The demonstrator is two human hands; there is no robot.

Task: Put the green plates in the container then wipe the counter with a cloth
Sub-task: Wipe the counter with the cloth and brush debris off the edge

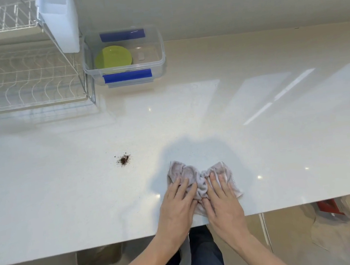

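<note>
Cloth (200,180) bunched, lower part hidden under left hand (177,207), right hand (222,201)

Both hands, left hand (177,201) and right hand (222,195), are covering the near half of the crumpled cloth (197,175); the fabric under the palms is hidden. Dish rack (18,81) is running off the left and top edges. White caddy (59,20) is cut by the top edge. Green plates (113,56) in the clear container (158,45): stack count not resolvable. Brown specks (124,159): too small to identify. Red item (329,207) under the counter (66,191) edge is blurring out.
</note>
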